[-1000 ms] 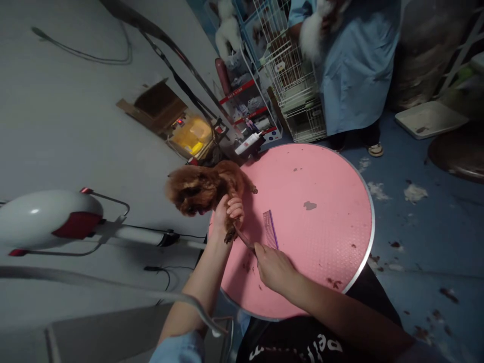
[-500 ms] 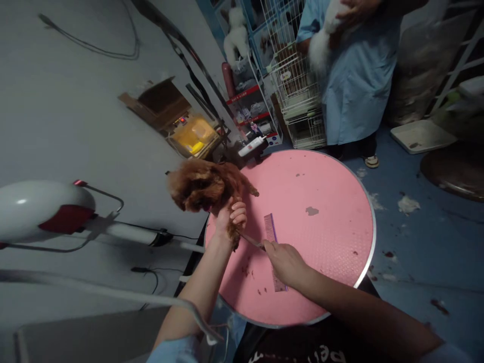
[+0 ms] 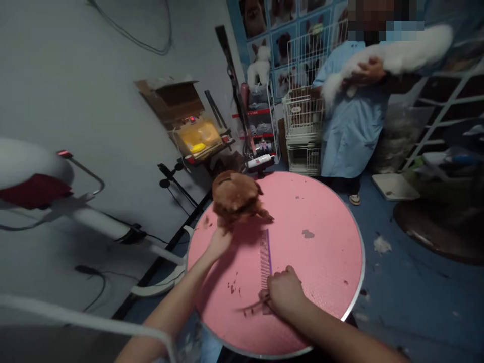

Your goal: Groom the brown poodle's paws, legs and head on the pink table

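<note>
A small brown puppy (image 3: 237, 196) stands at the far left part of the round pink table (image 3: 325, 257). My left hand (image 3: 218, 241) reaches under the puppy's body and touches it; its fingers are hidden by the fur. My right hand (image 3: 283, 295) is closed around a pair of scissors (image 3: 251, 306), whose blades point left, low over the table near its front. A purple comb (image 3: 264, 252) lies on the pink surface between my two hands. Small tufts of brown hair are scattered on the table.
A white and red dryer (image 3: 34, 174) on a stand juts in from the left. Another person in a light blue coat (image 3: 351, 126) stands behind the table holding a white dog (image 3: 397, 55). Wire cages (image 3: 302, 121) and shelves line the back wall. Hair clumps lie on the blue floor.
My right hand has pulled the scissors away from the puppy's paw toward the table's front. My left hand has let go of the paw and sits under the puppy. The view tilted up.
</note>
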Demonstrator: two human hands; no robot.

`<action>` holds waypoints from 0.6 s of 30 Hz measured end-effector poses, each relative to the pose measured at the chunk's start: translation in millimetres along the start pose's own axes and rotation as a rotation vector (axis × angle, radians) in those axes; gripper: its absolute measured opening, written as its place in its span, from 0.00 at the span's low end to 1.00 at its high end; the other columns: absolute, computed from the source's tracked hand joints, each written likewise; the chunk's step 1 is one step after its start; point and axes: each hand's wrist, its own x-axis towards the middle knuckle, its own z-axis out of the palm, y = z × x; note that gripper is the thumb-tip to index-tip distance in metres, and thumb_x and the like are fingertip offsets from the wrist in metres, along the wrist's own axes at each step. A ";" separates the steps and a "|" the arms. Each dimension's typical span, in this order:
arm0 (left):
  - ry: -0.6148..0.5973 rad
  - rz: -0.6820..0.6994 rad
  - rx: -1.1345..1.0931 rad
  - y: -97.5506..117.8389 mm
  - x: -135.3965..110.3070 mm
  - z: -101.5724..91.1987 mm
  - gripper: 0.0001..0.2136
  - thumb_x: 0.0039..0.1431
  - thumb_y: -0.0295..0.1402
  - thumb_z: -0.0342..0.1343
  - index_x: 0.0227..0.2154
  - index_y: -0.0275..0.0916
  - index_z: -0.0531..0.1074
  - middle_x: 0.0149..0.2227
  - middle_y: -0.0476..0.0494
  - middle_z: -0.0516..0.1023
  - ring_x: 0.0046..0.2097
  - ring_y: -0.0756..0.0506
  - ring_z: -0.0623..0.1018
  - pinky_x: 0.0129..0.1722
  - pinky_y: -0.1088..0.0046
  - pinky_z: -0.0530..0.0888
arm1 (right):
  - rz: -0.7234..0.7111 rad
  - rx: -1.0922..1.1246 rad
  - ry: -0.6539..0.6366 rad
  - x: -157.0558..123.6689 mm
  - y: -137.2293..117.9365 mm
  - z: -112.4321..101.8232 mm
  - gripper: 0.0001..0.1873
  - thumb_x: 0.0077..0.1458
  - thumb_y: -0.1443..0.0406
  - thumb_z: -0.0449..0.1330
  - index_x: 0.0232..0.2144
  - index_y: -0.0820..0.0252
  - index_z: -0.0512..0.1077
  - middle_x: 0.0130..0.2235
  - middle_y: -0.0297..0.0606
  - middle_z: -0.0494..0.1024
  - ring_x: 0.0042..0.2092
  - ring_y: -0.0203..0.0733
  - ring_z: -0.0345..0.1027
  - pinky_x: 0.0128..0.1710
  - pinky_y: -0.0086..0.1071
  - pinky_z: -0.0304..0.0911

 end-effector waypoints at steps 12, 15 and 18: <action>-0.184 0.217 0.196 -23.6 74.5 45.2 0.07 0.38 0.21 0.62 0.16 0.35 0.69 0.18 0.51 0.68 0.25 0.50 0.67 0.25 0.77 0.62 | 0.478 -0.031 0.071 -25.4 19.5 9.7 0.16 0.49 0.73 0.55 0.42 0.63 0.66 0.40 0.50 0.78 0.40 0.52 0.76 0.32 0.34 0.58; -0.255 0.184 0.094 -24.9 82.3 46.7 0.09 0.38 0.20 0.62 0.14 0.35 0.68 0.16 0.52 0.67 0.23 0.52 0.66 0.24 0.78 0.62 | 0.495 -0.021 0.113 -31.6 17.5 21.5 0.12 0.53 0.74 0.52 0.40 0.62 0.67 0.38 0.48 0.79 0.41 0.51 0.76 0.34 0.34 0.58; -0.200 0.129 -0.060 -14.5 101.3 9.5 0.08 0.43 0.20 0.59 0.18 0.36 0.68 0.15 0.55 0.65 0.19 0.54 0.63 0.21 0.80 0.60 | 0.580 -0.163 0.119 -36.7 -3.7 30.7 0.17 0.56 0.77 0.46 0.39 0.60 0.70 0.39 0.48 0.80 0.41 0.51 0.76 0.39 0.38 0.58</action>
